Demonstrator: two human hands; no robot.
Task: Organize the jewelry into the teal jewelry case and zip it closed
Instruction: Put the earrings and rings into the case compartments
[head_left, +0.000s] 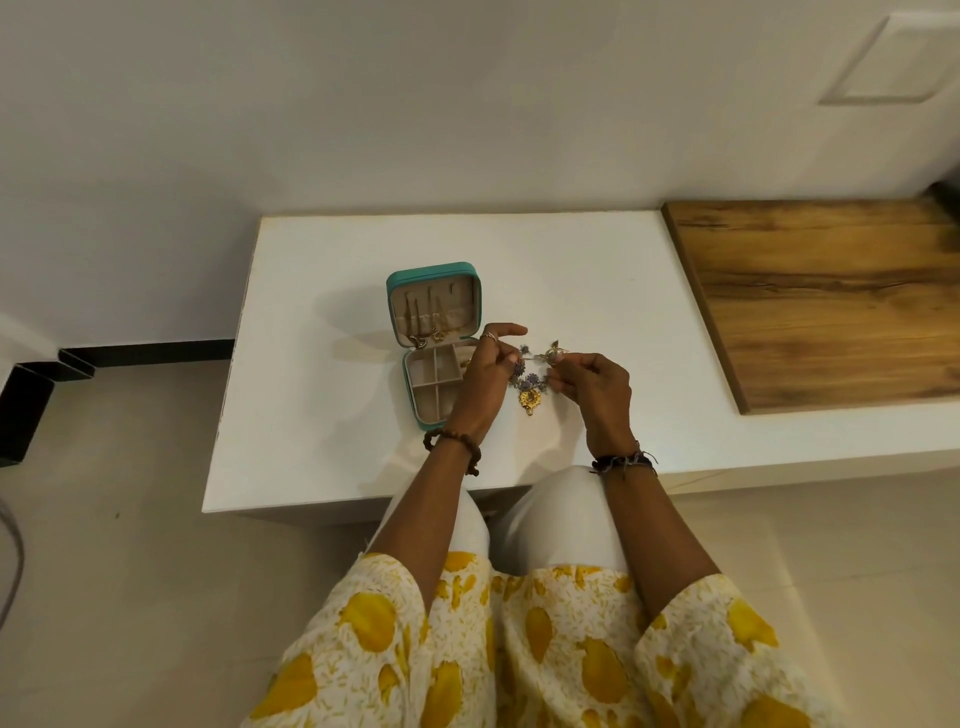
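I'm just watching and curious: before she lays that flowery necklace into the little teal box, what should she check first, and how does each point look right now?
1. Teal jewelry case open, lid standing up: ok.
2. Necklace held at both ends: ok. The left hand and the right hand each pinch it.
3. Necklace lifted off the white table, gold pendant hanging free: cannot tell, it may be touching the surface.
4. Room in the tray: ok, the visible compartments look empty.
5. Chains hanging in the lid out of the way: cannot tell, their ends dangle near the hinge.
6. Clasp fastened: cannot tell, too small.
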